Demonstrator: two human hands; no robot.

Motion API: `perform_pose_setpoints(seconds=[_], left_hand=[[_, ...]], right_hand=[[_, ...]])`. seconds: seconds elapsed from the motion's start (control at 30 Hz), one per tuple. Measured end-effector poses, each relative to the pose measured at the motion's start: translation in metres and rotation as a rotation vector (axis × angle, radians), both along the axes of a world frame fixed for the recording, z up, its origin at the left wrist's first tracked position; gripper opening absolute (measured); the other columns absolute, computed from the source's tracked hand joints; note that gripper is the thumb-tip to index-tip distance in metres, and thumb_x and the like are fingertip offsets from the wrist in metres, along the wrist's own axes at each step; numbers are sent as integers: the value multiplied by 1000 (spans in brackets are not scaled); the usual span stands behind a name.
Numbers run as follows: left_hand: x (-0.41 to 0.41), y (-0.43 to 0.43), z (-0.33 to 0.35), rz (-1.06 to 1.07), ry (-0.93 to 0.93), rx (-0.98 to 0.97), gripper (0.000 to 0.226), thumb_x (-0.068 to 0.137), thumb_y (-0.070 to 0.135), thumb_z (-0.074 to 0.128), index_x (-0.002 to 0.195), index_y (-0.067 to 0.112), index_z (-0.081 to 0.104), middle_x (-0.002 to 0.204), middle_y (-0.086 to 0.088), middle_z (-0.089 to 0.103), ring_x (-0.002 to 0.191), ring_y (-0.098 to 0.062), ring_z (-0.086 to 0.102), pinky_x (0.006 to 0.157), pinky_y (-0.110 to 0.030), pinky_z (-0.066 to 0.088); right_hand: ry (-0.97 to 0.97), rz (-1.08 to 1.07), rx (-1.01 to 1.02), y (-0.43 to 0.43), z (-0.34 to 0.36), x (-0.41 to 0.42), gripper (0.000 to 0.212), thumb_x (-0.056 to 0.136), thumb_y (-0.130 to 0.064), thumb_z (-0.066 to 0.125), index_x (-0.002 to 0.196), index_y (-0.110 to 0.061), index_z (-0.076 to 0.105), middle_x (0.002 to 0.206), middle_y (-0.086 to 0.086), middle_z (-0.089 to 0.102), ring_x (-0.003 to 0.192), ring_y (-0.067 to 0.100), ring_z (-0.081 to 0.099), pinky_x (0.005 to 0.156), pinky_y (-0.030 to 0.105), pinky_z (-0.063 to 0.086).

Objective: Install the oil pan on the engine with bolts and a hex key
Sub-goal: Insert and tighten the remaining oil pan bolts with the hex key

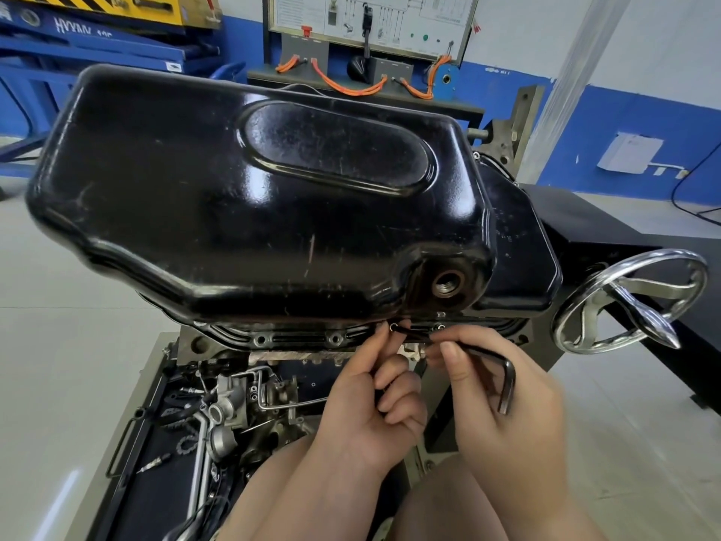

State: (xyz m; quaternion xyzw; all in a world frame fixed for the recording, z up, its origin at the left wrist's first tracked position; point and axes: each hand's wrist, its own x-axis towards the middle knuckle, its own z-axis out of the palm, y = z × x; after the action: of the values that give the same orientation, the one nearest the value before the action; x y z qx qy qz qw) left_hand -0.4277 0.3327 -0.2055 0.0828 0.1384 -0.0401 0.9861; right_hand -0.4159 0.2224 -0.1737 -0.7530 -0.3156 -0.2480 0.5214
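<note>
A large glossy black oil pan (242,197) sits on the upturned engine, its flange (296,339) facing me with bolts in two holes. A threaded drain hole (446,283) shows at its right corner. My left hand (374,400) pinches a small black bolt (394,328) at a flange hole with thumb and forefinger. My right hand (503,404) grips a black L-shaped hex key (503,378); its long arm runs left toward the bolt and its short arm points down.
A chrome handwheel (628,302) of the engine stand sticks out at the right. Below the flange lie engine parts and pipes (230,408) on a dark tray. A training panel with orange cables (370,41) stands behind. Blue lift equipment is at far left.
</note>
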Motion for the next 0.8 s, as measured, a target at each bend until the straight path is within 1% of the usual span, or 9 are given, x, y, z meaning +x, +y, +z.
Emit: perform_pose_setpoints(seconds=[0.07, 0.17, 0.2, 0.27, 0.33, 0.4, 0.5, 0.7, 0.8], left_hand=[[0, 1, 0, -2, -15, -2, 10, 71, 24, 67, 75, 15, 67, 39, 8, 27, 26, -6, 23, 26, -14, 14], [1, 1, -1, -4, -27, -3, 11, 71, 24, 68, 68, 15, 63, 39, 8, 28, 25, -6, 24, 26, -14, 14], [1, 1, -2, -8, -31, -4, 11, 71, 24, 68, 68, 15, 62, 39, 8, 28, 25, -6, 24, 26, -14, 14], [0, 1, -2, -16, -41, 2, 11, 69, 23, 68, 70, 14, 62, 38, 8, 29, 24, -5, 25, 26, -14, 14], [0, 0, -2, -30, -56, 9, 11, 66, 21, 70, 68, 13, 63, 37, 7, 30, 24, -5, 26, 26, -14, 14], [0, 0, -1, -43, -70, 7, 12, 67, 21, 70, 69, 13, 62, 37, 7, 30, 24, -5, 26, 27, -13, 14], [1, -1, 0, -55, -71, 5, 12, 71, 21, 67, 74, 13, 59, 37, 7, 30, 24, -5, 26, 26, -13, 14], [5, -3, 0, -21, -45, 1, 14, 71, 20, 66, 66, 12, 56, 37, 7, 30, 24, -5, 25, 25, -14, 16], [4, -3, -1, 5, -38, -1, 15, 68, 20, 68, 65, 11, 56, 37, 7, 30, 24, -5, 25, 24, -13, 17]], right_hand=[[-50, -21, -13, 3, 2, 2, 11, 88, -31, 53, 89, -35, 63, 84, -17, 67, 81, 1, 65, 72, 14, 49], [-126, -42, -12, 6, 3, 5, 12, 88, -26, 56, 87, -22, 67, 88, -19, 63, 84, -3, 61, 73, 8, 44], [-141, -45, 1, 7, 2, 6, 11, 87, -25, 57, 87, -20, 67, 89, -20, 62, 85, -3, 60, 74, 10, 46], [-145, -48, 38, 9, -2, 8, 9, 86, -25, 59, 87, -21, 67, 90, -20, 62, 84, 0, 62, 71, 19, 51], [-120, -47, 78, 11, -4, 10, 6, 87, -29, 59, 89, -27, 65, 88, -19, 63, 81, 5, 65, 67, 29, 54], [-113, -61, 100, 13, -5, 10, 4, 86, -33, 60, 90, -34, 62, 87, -19, 64, 78, 7, 66, 66, 33, 54], [-83, -52, 132, 14, -7, 10, 5, 87, -35, 60, 92, -37, 62, 88, -18, 67, 80, 8, 68, 67, 36, 55], [-28, 13, 100, 15, -13, 7, 13, 89, -27, 56, 99, -32, 62, 93, -13, 69, 88, 12, 69, 74, 36, 55], [-26, 37, 55, 13, -13, 5, 19, 89, -21, 53, 102, -30, 63, 95, -13, 69, 92, 9, 68, 78, 29, 54]])
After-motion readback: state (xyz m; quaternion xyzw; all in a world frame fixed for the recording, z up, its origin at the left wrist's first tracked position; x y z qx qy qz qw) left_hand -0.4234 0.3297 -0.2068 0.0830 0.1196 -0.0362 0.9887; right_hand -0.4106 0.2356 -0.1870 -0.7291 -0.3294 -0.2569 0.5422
